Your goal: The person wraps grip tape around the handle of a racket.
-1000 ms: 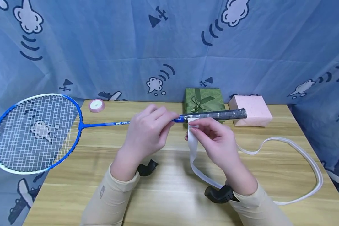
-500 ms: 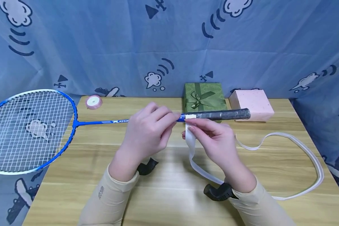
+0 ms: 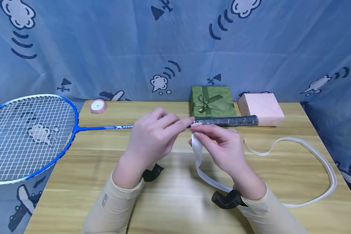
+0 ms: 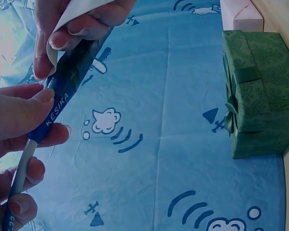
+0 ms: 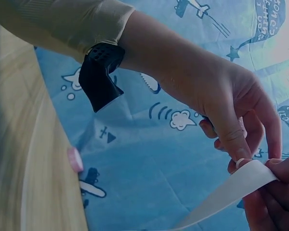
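A blue and white badminton racket [image 3: 105, 127] is held level above the table, head to the left. My left hand [image 3: 153, 133] grips its shaft near the cone, the index finger reaching to the start of the black handle [image 3: 234, 121]. In the left wrist view, the left thumb [image 4: 43, 96] lies on the blue cone marked KESIKA. My right hand [image 3: 222, 141] pinches a white grip tape [image 3: 197, 146] close under the handle's cone end. The tape's end lies against the handle there, and its rest hangs down. In the right wrist view, the tape [image 5: 226, 192] stretches from between both hands' fingertips.
Behind the handle stand a green gift box [image 3: 212, 100] with a bow and a pink box [image 3: 264, 109]. A pink-edged ribbon roll [image 3: 98, 106] lies at the back left. The tape's long loop [image 3: 324, 169] curves over the wooden table [image 3: 169, 211] at right. A blue patterned cloth [image 3: 105, 48] hangs behind.
The white tape's end has been laid over the handle's cone end. My left index finger has moved right onto that spot, and the racket has shifted slightly.
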Motion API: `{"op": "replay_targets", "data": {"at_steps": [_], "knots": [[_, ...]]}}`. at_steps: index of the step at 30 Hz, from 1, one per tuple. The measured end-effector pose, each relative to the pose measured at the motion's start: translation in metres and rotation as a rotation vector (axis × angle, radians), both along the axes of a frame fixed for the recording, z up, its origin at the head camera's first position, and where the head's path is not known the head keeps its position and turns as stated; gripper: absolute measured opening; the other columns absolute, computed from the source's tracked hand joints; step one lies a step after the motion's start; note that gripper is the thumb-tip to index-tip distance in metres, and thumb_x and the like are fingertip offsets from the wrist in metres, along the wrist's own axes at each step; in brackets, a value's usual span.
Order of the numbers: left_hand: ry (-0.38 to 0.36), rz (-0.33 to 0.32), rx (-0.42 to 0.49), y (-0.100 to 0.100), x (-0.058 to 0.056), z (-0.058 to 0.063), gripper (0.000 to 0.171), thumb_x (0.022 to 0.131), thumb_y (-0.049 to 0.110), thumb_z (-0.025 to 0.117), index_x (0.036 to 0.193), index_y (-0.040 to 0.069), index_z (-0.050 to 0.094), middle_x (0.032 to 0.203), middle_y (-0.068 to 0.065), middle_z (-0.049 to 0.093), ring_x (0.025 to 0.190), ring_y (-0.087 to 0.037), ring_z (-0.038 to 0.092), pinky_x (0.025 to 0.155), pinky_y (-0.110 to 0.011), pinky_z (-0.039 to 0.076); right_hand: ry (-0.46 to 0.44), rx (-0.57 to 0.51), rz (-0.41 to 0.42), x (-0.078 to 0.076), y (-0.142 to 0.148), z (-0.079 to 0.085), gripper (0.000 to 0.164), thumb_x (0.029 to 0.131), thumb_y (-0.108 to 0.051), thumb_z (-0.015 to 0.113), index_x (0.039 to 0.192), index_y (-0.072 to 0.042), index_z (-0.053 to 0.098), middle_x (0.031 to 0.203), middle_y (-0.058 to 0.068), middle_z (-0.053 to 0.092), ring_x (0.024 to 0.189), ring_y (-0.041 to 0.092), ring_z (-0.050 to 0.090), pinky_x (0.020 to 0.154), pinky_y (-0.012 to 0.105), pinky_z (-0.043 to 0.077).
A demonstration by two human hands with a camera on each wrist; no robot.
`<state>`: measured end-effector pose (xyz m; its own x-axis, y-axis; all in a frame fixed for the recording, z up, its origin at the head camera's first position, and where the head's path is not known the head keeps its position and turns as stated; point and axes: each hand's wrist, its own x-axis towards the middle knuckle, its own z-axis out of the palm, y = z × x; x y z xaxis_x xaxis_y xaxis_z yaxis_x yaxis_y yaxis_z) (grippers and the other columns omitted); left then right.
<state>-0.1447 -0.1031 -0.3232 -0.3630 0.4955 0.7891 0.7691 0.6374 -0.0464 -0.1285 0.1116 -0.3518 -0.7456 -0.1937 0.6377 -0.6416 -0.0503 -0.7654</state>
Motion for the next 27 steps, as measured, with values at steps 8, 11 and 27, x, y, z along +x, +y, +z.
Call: {"op": "replay_targets", "data": {"at_steps": [8, 11, 27], "knots": [[0.019, 0.014, -0.007, 0.0031, -0.0015, 0.0051, 0.024, 0.101, 0.003, 0.058, 0.106, 0.017, 0.077, 0.088, 0.005, 0.074, 0.077, -0.020, 0.061, 0.061, -0.027, 0.051, 0.021, -0.006, 0.003, -0.0041, 0.0033, 0.0003, 0.025, 0.086, 0.025, 0.065, 0.106, 0.013, 0.072, 0.099, 0.008, 0.079, 0.080, 0.012, 0.078, 0.070, 0.024, 0.061], [0.028, 0.009, -0.013, 0.0034, -0.0017, 0.0056, 0.024, 0.101, 0.003, 0.059, 0.103, 0.017, 0.078, 0.088, 0.005, 0.074, 0.077, -0.020, 0.061, 0.060, -0.027, 0.050, 0.021, -0.014, 0.009, -0.0040, 0.0043, 0.0002, 0.026, 0.085, 0.026, 0.065, 0.107, 0.013, 0.072, 0.101, 0.003, 0.079, 0.081, 0.012, 0.078, 0.071, 0.024, 0.061], [0.019, -0.007, -0.053, -0.0033, 0.0010, 0.0004, 0.041, 0.096, -0.004, 0.061, 0.115, 0.026, 0.079, 0.086, 0.003, 0.069, 0.075, -0.020, 0.059, 0.055, -0.026, 0.045, -0.001, 0.014, -0.028, 0.0015, 0.0025, -0.0074, 0.025, 0.084, 0.025, 0.067, 0.103, 0.009, 0.074, 0.100, 0.000, 0.079, 0.081, 0.010, 0.078, 0.074, 0.025, 0.062]]}}
